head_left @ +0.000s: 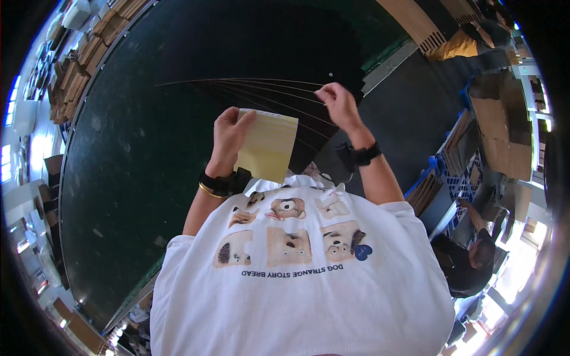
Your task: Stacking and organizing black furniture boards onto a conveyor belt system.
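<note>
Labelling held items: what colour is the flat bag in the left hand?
Pale yellow bag, with a whitish top strip; left hand grips it. Head view.

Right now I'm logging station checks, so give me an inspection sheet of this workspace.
Surface: dark green table, lightly speckled.
Job's things: yellow sheet; fanned black sheets lying on the table.
Clutter: nothing seen on the table.
Hands: left hand grips the yellow sheet's edge; right hand pinched above the black sheets, hold unclear.
Cables: nothing seen.
Surroundings: cardboard stacks past the table's far-left edge; blue crates to the right; a seated person lower right.
</note>
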Motion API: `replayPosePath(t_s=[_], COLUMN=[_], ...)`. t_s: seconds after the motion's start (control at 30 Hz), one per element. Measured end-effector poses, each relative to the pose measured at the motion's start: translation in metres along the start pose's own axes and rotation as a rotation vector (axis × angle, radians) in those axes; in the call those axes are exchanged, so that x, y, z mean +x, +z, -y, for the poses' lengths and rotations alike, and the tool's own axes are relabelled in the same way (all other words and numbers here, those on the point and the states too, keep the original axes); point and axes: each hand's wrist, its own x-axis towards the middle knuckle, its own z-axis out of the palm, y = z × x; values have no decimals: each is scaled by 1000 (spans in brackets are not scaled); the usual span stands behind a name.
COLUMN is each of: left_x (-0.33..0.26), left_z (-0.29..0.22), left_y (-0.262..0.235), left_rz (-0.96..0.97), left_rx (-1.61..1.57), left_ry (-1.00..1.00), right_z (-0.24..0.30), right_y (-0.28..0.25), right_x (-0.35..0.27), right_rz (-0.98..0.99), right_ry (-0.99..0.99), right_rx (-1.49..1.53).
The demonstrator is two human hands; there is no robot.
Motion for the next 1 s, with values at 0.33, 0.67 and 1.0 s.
replayPosePath(t_s=[0.33,0.67,1.0], left_x=[-2,-4,-6], left_z=[7,11,0], left_y=[-2,-3,1], left_rz=[25,49,138], left_rx=[11,-14,9], left_ry=[-38,-27,86], right_z=[-50,-59,-17], right_y=[-26,-45,-35], right_x=[22,36,16], right_rz=[-35,150,199], right_ry=[284,489,278], right_rx=[-445,-376,-55])
